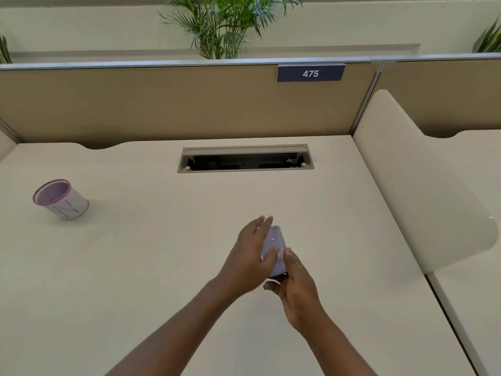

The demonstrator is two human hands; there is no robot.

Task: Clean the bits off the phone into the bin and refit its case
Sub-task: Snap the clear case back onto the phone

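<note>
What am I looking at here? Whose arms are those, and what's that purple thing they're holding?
The picture comes from a camera worn on a person's head, looking forward and down, so you see their arms as they do. There is no robot. The left hand and right hand together hold a pale purple phone just above a beige desk. It is blurry, so I can't tell whether its case is on. Far to the left on the desk stands a small bin with a purple rim, for the bits cleaned off the phone. At the back of the desk is an open cable slot, then a partition with a sign reading 475 and a plant behind it.
</note>
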